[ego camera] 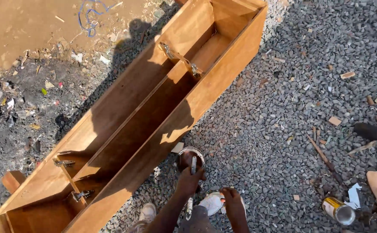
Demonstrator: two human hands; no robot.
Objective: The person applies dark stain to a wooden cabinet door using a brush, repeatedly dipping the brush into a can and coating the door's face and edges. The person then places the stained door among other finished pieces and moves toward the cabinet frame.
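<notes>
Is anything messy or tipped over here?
Yes. A shiny gold metal can lies on its side on the grey gravel at the lower right, with torn white scraps beside it. Wood offcuts are scattered about. The long brown wooden box looks sound.

1. A small round tin [190, 158] stands open on the gravel at about six o'clock, just beside the long wooden box [154, 108]; its rim is pale metal and its inside dark brown. The left hand [189, 180] rests at its near edge.
2. A cylindrical can [338, 210] lies on its side at about four o'clock, gold-yellow on the wall with a silvery round end facing the camera.
3. No labels, signs or screens can be made out; the gold can's wall is too small to tell.
</notes>
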